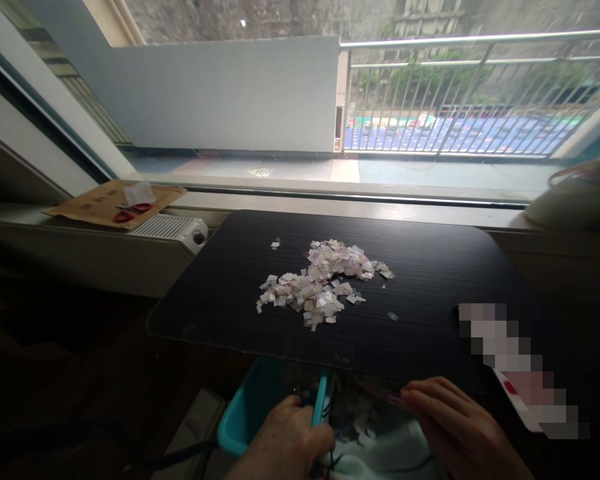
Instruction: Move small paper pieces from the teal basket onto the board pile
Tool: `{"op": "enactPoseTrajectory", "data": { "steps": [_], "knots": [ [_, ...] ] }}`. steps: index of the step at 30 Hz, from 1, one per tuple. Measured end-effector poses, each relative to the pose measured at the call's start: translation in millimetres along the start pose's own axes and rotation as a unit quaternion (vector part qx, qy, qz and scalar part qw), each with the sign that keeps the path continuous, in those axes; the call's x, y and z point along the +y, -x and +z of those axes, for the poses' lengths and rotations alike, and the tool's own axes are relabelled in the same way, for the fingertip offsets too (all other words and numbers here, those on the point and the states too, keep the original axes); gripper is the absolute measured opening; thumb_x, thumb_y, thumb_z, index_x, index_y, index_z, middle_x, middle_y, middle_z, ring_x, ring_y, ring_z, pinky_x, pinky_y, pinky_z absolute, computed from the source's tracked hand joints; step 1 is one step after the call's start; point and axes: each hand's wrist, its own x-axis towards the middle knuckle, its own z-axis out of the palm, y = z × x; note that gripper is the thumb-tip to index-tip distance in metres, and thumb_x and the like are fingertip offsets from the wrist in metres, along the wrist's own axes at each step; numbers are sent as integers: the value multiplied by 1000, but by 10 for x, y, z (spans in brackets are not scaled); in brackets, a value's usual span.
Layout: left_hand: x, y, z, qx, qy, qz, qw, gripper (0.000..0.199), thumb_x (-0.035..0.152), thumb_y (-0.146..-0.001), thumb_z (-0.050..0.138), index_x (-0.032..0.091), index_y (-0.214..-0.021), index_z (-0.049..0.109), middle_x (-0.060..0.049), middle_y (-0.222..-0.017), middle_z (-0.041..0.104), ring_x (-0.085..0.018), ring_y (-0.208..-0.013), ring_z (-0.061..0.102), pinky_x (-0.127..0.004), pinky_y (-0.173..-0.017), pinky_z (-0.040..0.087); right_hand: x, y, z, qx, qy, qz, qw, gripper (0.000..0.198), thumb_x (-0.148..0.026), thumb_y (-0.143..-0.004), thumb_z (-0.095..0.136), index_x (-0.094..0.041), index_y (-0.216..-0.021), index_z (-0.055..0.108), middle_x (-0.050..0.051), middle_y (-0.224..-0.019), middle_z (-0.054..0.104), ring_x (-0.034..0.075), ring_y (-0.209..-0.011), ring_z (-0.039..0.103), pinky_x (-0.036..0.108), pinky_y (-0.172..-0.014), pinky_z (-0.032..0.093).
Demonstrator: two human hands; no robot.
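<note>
Below the near edge of the black table, my left hand (293, 437) is closed on the rim of a teal plastic bin (237, 417), its fingers curled over. To the right, my right hand (460, 420) has its fingers pressed together at the end of a thin pinkish strip (383, 393), which is dim and hard to make out. Between my hands lies a pale bag-like lining (380, 450) with loose paper scraps (363, 423) in it. A heap of small cut paper pieces (325, 277) spreads over the middle of the tabletop (205, 293).
Red-handled scissors (133, 212) rest on a brown envelope (95, 200) at the left windowsill, beside a white slotted device (170, 230). A blurred-out flat item (517, 393) lies at the table's right edge. A window with a railing (450, 100) beyond is ahead.
</note>
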Motion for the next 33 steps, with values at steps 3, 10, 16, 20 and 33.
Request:
{"op": "enactPoseTrajectory", "data": {
  "steps": [3, 10, 16, 20, 33],
  "knots": [
    [93, -80, 28, 1, -39, 19, 999, 14, 31, -77, 71, 20, -78, 62, -1, -80, 63, -21, -76, 60, -32, -80, 39, 76, -4, -56, 43, 29, 40, 998, 20, -17, -90, 55, -25, -106, 65, 3, -95, 70, 15, -85, 67, 22, -71, 58],
    [383, -378, -6, -5, -83, 111, 990, 9, 25, -78, 68, 20, -75, 63, -2, -73, 62, -21, -67, 60, -31, -72, 39, 466, -159, -95, 180, 190, 133, 956, 23, -32, -93, 49, -22, -100, 68, 7, -98, 71, 24, -88, 68, 38, -77, 58],
    [475, -478, -43, -32, -132, 118, 984, 10, 27, -82, 66, 18, -78, 66, -5, -72, 65, -23, -65, 61, -34, -71, 40, 238, -233, 119, 113, 105, 79, 985, 21, -21, -92, 51, -23, -104, 67, 5, -96, 70, 19, -87, 67, 30, -75, 58],
    [450, -505, -27, -21, -149, 135, 979, 13, 31, -81, 68, 18, -77, 67, -6, -70, 65, -24, -62, 62, -34, -68, 41, 181, -309, 171, 101, 69, 62, 991, 20, -18, -91, 53, -23, -104, 67, 5, -96, 70, 18, -86, 67, 30, -75, 58],
    [390, -446, -70, -10, -100, 124, 987, 28, 45, -78, 72, 18, -80, 67, -8, -79, 69, -27, -72, 65, -37, -80, 43, -38, -264, 198, 46, 17, 47, 998, 22, -18, -92, 51, -24, -105, 68, 5, -95, 71, 17, -85, 67, 27, -73, 58]
  ]
}}
